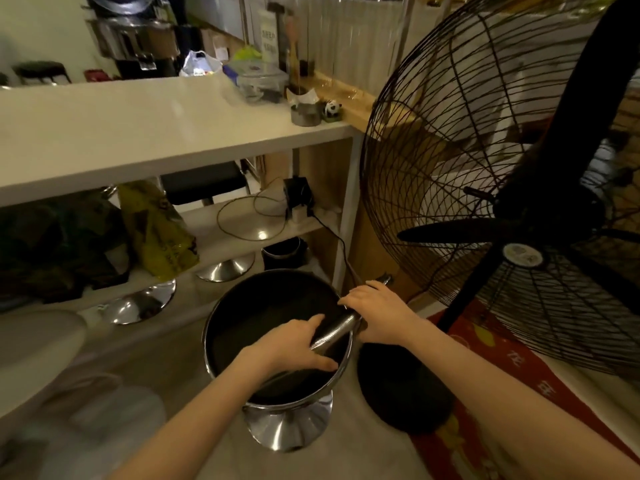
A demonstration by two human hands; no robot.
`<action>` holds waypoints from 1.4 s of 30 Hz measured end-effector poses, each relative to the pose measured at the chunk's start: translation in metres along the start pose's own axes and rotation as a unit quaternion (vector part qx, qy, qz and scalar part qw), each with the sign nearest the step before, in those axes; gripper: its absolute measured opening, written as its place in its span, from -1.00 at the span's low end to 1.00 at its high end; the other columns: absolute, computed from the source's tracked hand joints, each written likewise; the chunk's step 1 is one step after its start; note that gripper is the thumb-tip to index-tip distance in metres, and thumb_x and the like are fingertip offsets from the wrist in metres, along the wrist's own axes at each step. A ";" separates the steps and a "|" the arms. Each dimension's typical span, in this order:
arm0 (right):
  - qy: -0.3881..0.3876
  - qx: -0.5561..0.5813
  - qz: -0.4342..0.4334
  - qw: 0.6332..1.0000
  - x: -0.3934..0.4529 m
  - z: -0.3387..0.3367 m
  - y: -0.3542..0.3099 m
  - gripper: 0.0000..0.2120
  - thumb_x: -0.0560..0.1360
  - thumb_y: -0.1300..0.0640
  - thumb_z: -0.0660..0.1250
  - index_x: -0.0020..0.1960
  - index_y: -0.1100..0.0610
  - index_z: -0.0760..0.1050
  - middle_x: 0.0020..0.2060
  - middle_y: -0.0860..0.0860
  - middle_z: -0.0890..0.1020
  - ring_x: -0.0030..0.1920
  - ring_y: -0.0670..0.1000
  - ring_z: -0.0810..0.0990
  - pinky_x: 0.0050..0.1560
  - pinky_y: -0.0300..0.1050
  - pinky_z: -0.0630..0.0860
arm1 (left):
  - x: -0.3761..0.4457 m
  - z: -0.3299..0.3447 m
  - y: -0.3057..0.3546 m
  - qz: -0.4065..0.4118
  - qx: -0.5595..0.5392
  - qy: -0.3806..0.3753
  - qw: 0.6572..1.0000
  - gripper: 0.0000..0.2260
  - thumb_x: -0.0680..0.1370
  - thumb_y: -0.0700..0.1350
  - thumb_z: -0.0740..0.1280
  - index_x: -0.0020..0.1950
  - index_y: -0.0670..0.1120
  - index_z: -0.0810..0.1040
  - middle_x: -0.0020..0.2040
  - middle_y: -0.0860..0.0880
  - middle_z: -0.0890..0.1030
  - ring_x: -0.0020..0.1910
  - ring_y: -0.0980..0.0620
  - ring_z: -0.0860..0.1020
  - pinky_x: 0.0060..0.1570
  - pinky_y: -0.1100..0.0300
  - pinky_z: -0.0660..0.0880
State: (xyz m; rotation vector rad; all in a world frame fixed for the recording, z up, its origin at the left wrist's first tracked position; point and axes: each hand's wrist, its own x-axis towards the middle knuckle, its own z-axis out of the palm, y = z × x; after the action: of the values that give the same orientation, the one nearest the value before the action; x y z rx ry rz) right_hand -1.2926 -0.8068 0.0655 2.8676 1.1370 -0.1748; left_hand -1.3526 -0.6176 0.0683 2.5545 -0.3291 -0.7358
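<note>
The stool (273, 327), round with a black seat and a chrome rim, stands upright on the floor (156, 358) on its flared chrome foot (287, 424). A chrome bar (337, 329) slants across the seat's right edge. Both hands are on it: the left hand (294, 344) wraps the lower end, thumb above and fingers below, and the right hand (379, 311) curls over it higher up. Blur makes it hard to tell how the bar joins the seat.

Just right of the stool's foot lies the fan's round black base (405, 386), nearly touching it, on a red mat (502, 358). The fan's wire cage (450, 150) rises near the stool on that side, so room there is tight.

Beyond the stool stands the white desk (138, 133), its front edge well apart from the seat. Tucked under it are a small black bin (284, 252), a second stool's chrome foot (227, 268) and a yellow bag (159, 230). Left of the stool, bare floor gives open room.
</note>
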 end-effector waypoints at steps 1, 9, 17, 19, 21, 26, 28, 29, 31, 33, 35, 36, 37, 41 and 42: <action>0.000 -0.006 -0.015 1.000 0.001 0.001 0.003 -0.46 0.41 -0.03 0.37 0.36 0.03 0.36 0.28 -0.03 0.49 0.35 -0.03 0.35 0.43 -0.03 0.10 | 0.000 0.001 0.001 -0.007 0.001 0.006 1.000 -0.19 0.39 0.17 0.40 0.50 0.00 0.06 0.22 -0.05 0.52 0.07 0.04 0.54 0.13 0.10 0.51; 0.023 -0.035 -0.123 0.991 0.009 0.001 0.018 -0.78 0.45 0.06 0.33 0.08 0.06 0.50 -0.04 0.00 0.62 0.01 0.02 0.57 0.08 -0.02 0.47 | -0.010 0.020 0.025 -0.114 0.134 0.103 0.979 -0.37 0.45 0.06 0.37 0.44 -0.03 0.20 0.19 -0.07 0.53 0.10 -0.05 0.53 0.02 0.09 0.51; 0.064 -0.090 -0.155 0.982 0.012 0.012 0.017 -0.77 0.49 0.10 0.30 0.12 0.11 0.42 -0.04 0.05 0.62 -0.03 0.09 0.59 -0.03 -0.03 0.48 | -0.012 0.039 0.039 -0.233 0.235 0.190 0.925 -0.79 0.53 -0.22 0.23 0.16 -0.11 0.41 0.05 -0.11 0.60 0.03 -0.14 0.57 -0.13 0.06 0.43; 0.082 -0.097 -0.150 0.981 0.014 0.015 0.016 -0.76 0.47 0.12 0.32 0.11 0.13 0.44 -0.08 0.07 0.63 -0.07 0.11 0.61 -0.09 -0.03 0.46 | -0.012 0.040 0.040 -0.241 0.239 0.199 0.919 -0.81 0.53 -0.21 0.23 0.14 -0.12 0.42 0.04 -0.11 0.60 0.02 -0.14 0.57 -0.15 0.06 0.43; 0.095 -0.103 -0.143 0.980 0.014 0.014 0.014 -0.72 0.30 0.11 0.50 -0.05 0.14 0.52 -0.28 0.07 0.64 -0.28 0.10 0.63 -0.28 -0.10 0.47 | -0.012 0.041 0.040 -0.242 0.238 0.207 0.918 -0.83 0.53 -0.20 0.23 0.11 -0.12 0.43 0.02 -0.10 0.61 -0.01 -0.13 0.58 -0.20 0.08 0.40; 0.138 -0.078 -0.158 0.975 0.019 0.022 0.016 -0.59 -0.09 0.12 0.65 -0.36 0.10 0.50 -0.60 -0.01 0.51 -0.60 0.03 0.51 -0.54 -0.27 0.36 | -0.009 0.042 0.034 -0.244 0.231 0.218 0.916 -0.85 0.53 -0.16 0.25 0.09 -0.11 0.44 0.02 -0.08 0.61 -0.02 -0.13 0.58 -0.21 0.08 0.41; 0.144 -0.074 -0.164 0.973 0.020 0.023 0.018 -0.61 -0.06 0.12 0.64 -0.35 0.09 0.51 -0.59 -0.02 0.52 -0.60 0.02 0.51 -0.54 -0.26 0.36 | -0.008 0.043 0.032 -0.242 0.230 0.223 0.916 -0.85 0.53 -0.14 0.24 0.10 -0.10 0.43 0.03 -0.07 0.61 -0.01 -0.13 0.58 -0.19 0.07 0.41; 0.149 -0.071 -0.164 0.973 0.022 0.023 0.018 -0.62 -0.04 0.13 0.64 -0.34 0.09 0.51 -0.58 -0.02 0.52 -0.59 0.01 0.51 -0.54 -0.25 0.37 | -0.007 0.044 0.031 -0.239 0.232 0.225 0.916 -0.85 0.54 -0.13 0.24 0.09 -0.10 0.43 0.03 -0.07 0.61 -0.01 -0.13 0.58 -0.21 0.08 0.39; 0.162 -0.065 -0.168 0.970 0.024 0.025 0.020 -0.63 -0.02 0.13 0.63 -0.34 0.08 0.51 -0.58 -0.02 0.52 -0.59 0.00 0.51 -0.53 -0.26 0.36 | -0.006 0.043 0.028 -0.239 0.233 0.232 0.914 -0.86 0.54 -0.14 0.23 0.08 -0.10 0.44 0.02 -0.06 0.62 -0.01 -0.14 0.58 -0.24 0.09 0.33; 0.172 -0.062 -0.170 0.968 0.030 0.027 0.020 -0.63 -0.02 0.13 0.64 -0.34 0.08 0.51 -0.58 -0.02 0.51 -0.59 0.00 0.50 -0.53 -0.26 0.34 | -0.004 0.040 0.023 -0.240 0.229 0.237 0.913 -0.87 0.53 -0.15 0.22 0.07 -0.10 0.44 0.00 -0.06 0.62 -0.03 -0.14 0.59 -0.26 0.09 0.31; 0.179 -0.060 -0.164 0.968 0.039 0.026 0.019 -0.62 -0.03 0.12 0.65 -0.35 0.08 0.50 -0.59 -0.02 0.50 -0.59 0.00 0.49 -0.54 -0.25 0.34 | -0.001 0.033 0.016 -0.234 0.231 0.243 0.913 -0.87 0.54 -0.14 0.22 0.06 -0.10 0.45 -0.02 -0.06 0.62 -0.06 -0.13 0.59 -0.27 0.09 0.31; 0.180 -0.058 -0.159 0.969 0.045 0.025 0.018 -0.61 -0.04 0.12 0.65 -0.35 0.08 0.50 -0.59 -0.02 0.50 -0.59 0.00 0.49 -0.53 -0.25 0.34 | 0.000 0.029 0.012 -0.230 0.234 0.246 0.912 -0.87 0.54 -0.13 0.23 0.06 -0.10 0.45 -0.03 -0.06 0.62 -0.07 -0.12 0.59 -0.28 0.11 0.30; 0.179 -0.057 -0.152 0.970 0.051 0.024 0.016 -0.61 -0.05 0.12 0.66 -0.35 0.08 0.51 -0.59 -0.02 0.50 -0.59 0.01 0.49 -0.53 -0.25 0.34 | 0.001 0.025 0.008 -0.228 0.237 0.248 0.911 -0.88 0.54 -0.12 0.23 0.06 -0.10 0.45 -0.03 -0.06 0.62 -0.08 -0.11 0.59 -0.29 0.12 0.30; 0.182 -0.059 -0.133 0.972 0.076 0.022 0.010 -0.59 -0.08 0.14 0.66 -0.34 0.09 0.54 -0.59 0.00 0.50 -0.58 0.02 0.51 -0.53 -0.24 0.36 | 0.006 0.006 -0.013 -0.227 0.237 0.245 0.912 -0.87 0.52 -0.17 0.23 0.06 -0.11 0.45 -0.04 -0.07 0.62 -0.07 -0.13 0.59 -0.28 0.11 0.32; 0.182 -0.058 -0.132 0.973 0.083 0.022 0.008 -0.59 -0.08 0.14 0.66 -0.33 0.09 0.54 -0.59 0.00 0.51 -0.58 0.02 0.51 -0.53 -0.23 0.37 | 0.007 0.001 -0.018 -0.228 0.237 0.245 0.912 -0.87 0.52 -0.18 0.22 0.06 -0.11 0.46 -0.04 -0.07 0.62 -0.07 -0.13 0.59 -0.27 0.10 0.33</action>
State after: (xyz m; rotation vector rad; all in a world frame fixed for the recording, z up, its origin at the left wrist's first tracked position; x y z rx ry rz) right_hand -1.2289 -0.7586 0.0339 2.7009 1.5302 0.4144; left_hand -1.3455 -0.6048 0.0554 3.2084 0.3076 -0.1308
